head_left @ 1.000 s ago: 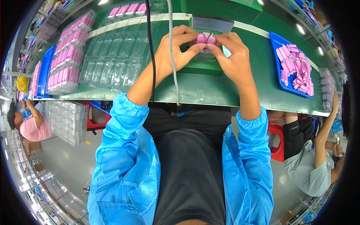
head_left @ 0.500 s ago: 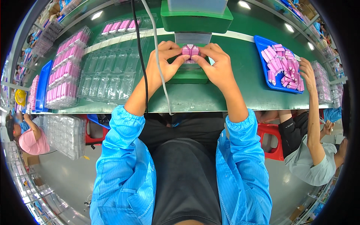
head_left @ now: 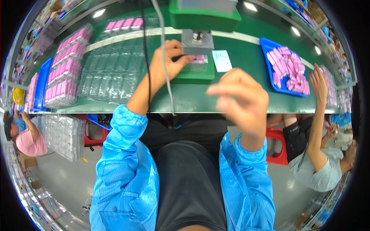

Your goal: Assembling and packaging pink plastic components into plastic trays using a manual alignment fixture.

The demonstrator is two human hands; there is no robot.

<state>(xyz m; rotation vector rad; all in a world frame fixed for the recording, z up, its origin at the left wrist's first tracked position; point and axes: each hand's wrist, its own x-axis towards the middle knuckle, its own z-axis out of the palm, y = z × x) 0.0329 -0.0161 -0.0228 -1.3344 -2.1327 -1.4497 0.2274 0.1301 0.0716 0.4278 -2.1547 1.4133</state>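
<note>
Right hand (head_left: 242, 96): It hangs over the near side of the bench (head_left: 192, 99). Its fingers are curled, with the thumb a little apart. It is blurry, but I see nothing in it, so it seems free.
Clear trays (head_left: 106, 82): They lie flat on the left with their slots facing up. The slots would stop small things from rolling around.
Green stand (head_left: 205, 75): It sits straight ahead of the person, so both hands can get to it easily.
Left hand (head_left: 167, 61): Its thumb and fingers are close together on a pink piece, likely to stop it slipping. Part of the grip is hidden.
Pink piece (head_left: 200, 59): It is at the green stand, by the left thumb, just in front of a metal block (head_left: 198, 45). I cannot tell if they touch.
White card (head_left: 222, 61): It lies just right of the stand, easy to see.
Blue tray (head_left: 266, 47): Off to the right, its raised sides hold in a loose pink heap (head_left: 284, 63).
Pink row (head_left: 125, 24): Far back on the left, these pieces sit neatly side by side.
</note>
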